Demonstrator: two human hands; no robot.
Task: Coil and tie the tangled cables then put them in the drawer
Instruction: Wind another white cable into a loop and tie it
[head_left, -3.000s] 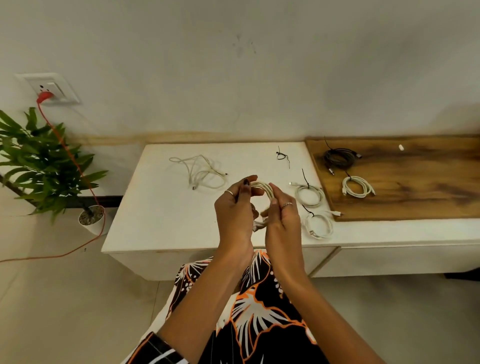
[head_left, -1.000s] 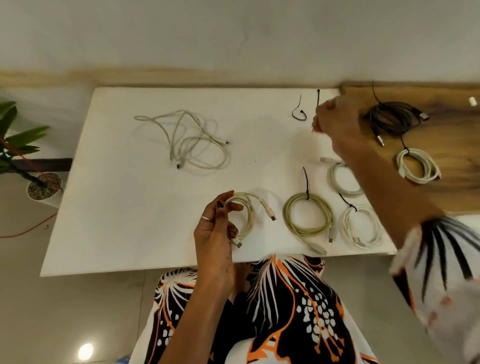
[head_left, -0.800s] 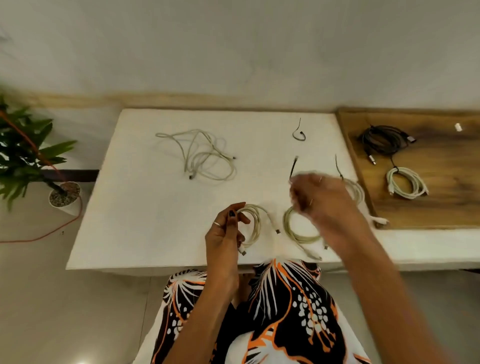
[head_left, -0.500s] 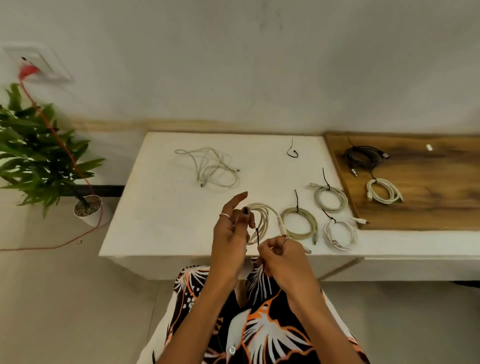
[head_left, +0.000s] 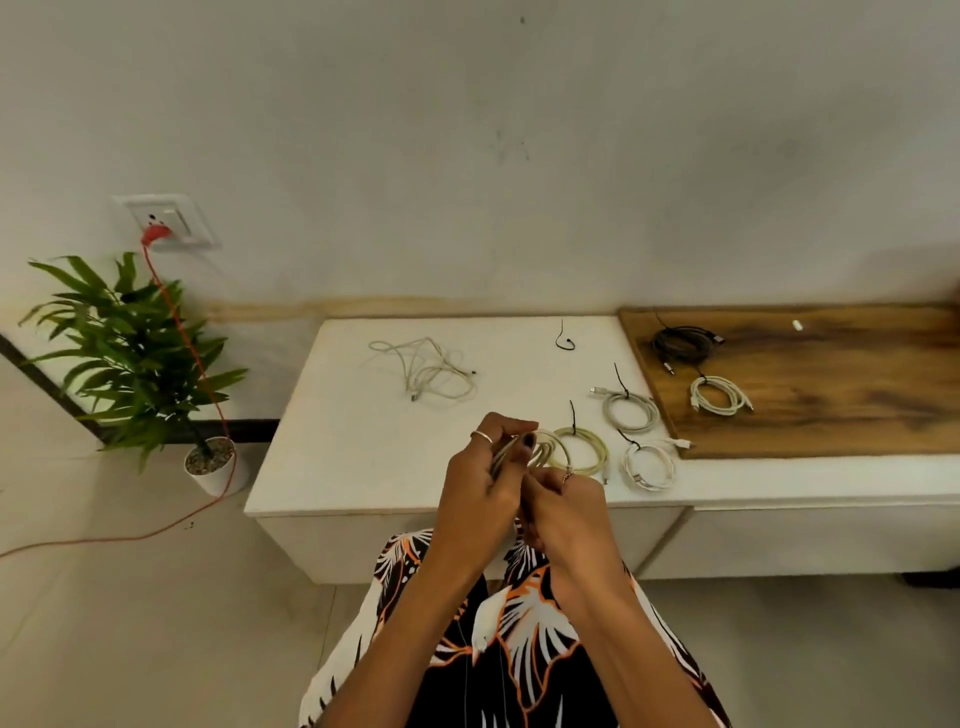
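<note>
White surface: broad low cabinet top, bearing nearly all the cables; drawer fronts below shut.
Wooden board: brown slab at right, carrying a black coiled cable and a white coiled cable, both tied.
Tangled cream cable: loose heap far left on the surface, untouched, not yet coiled.
Tied coils: yellowish coil, grey-white coil and white coil, each with a black tie sticking up.
Left hand: grip clamped on the cream coiled cable, held up just above the near edge.
Right hand: now back beside the left after a reach to the far side a second ago; grip closed at the coil's lower side, presumably on a thin black tie, itself hidden now.
Spare black tie: one left lying near the far edge.
Meaning: tie fetched, binding of this coil likely under way; afterwards one tangle to coil, then everything into the drawer.
</note>
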